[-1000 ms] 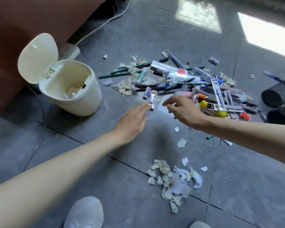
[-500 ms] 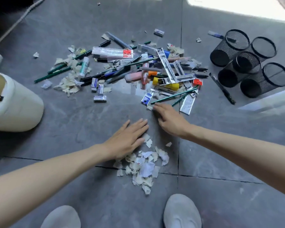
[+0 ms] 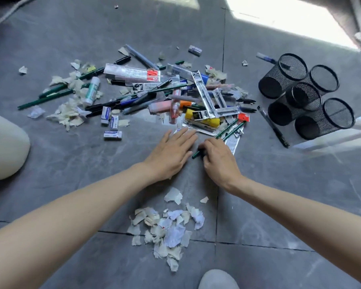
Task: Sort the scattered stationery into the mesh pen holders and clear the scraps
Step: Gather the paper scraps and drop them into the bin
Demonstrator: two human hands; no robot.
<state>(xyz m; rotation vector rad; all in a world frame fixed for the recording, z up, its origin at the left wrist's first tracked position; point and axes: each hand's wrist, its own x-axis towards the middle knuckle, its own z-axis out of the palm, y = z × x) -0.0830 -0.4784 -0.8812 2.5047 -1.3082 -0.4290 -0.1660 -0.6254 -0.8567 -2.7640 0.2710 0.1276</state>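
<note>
Pens, pencils, rulers and packets lie in a stationery heap (image 3: 175,97) on the grey floor. Several black mesh pen holders (image 3: 304,97) lie on their sides at the right. Torn paper scraps (image 3: 169,228) sit in a pile near me, and more scraps (image 3: 71,113) lie at the heap's left. My left hand (image 3: 171,151) lies flat on the floor with straight fingers, its tips at a clear packet on the heap's near edge. Beside it, my right hand (image 3: 219,159) curls its fingers round a green pencil (image 3: 196,154).
A cream waste bin (image 3: 4,147) stands at the left edge. Three white erasers (image 3: 112,134) lie left of my hands. A black pen (image 3: 273,126) lies in front of the holders. My shoe (image 3: 217,278) shows at the bottom. A clear panel (image 3: 342,138) rests by the holders.
My left hand has moved forward from the near scrap pile to the heap's edge. My right hand has slid toward me and curled round the green pencil.
</note>
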